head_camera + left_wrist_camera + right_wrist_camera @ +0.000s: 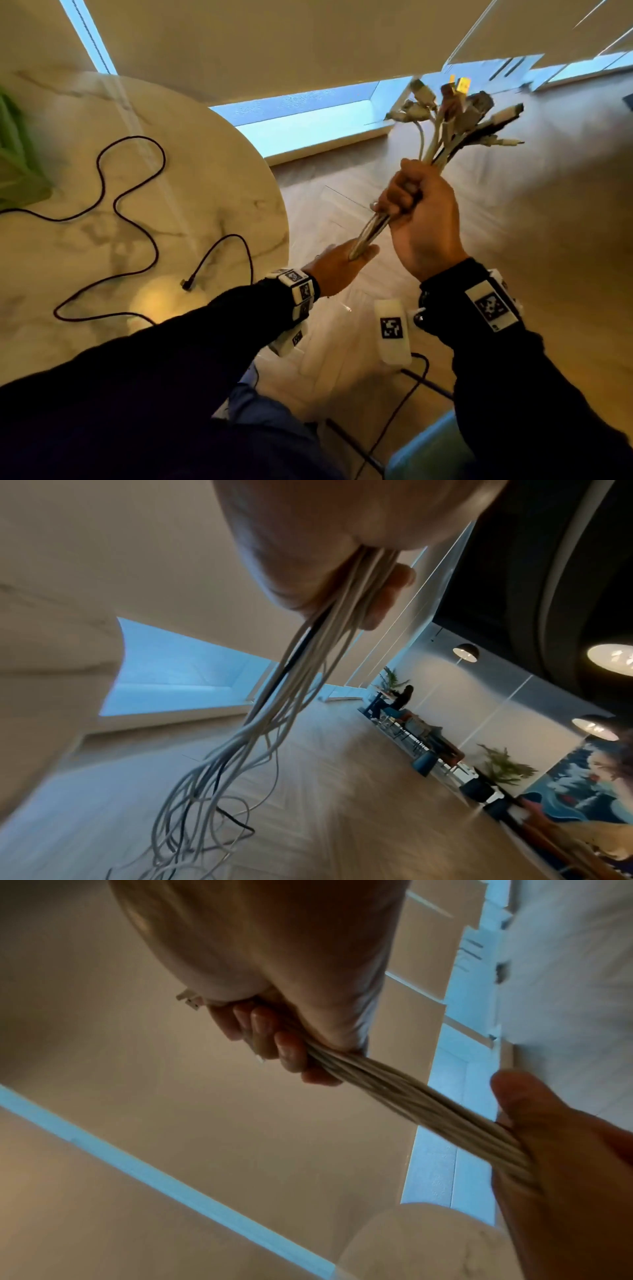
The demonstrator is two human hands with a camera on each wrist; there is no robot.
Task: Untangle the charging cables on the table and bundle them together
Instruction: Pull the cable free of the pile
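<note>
White cables, plugs fanned above, run gathered through the gripping right hand and left hand.

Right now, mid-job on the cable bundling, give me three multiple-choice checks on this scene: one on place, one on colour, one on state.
1. Where does the dark cable lie?
A. on the round table
B. on the floor
C. in the right hand

2. What colour are most cables in the held bundle?
A. red
B. white
C. green

3. How is the bundle held?
A. by the left hand alone
B. it lies loose on the table
C. both hands grip it

Answers: 1 A, it snakes across the marble top. 2 B, the left wrist view shows mostly white strands. 3 C, the right hand grips below the plugs and the left hand holds lower down.
</note>
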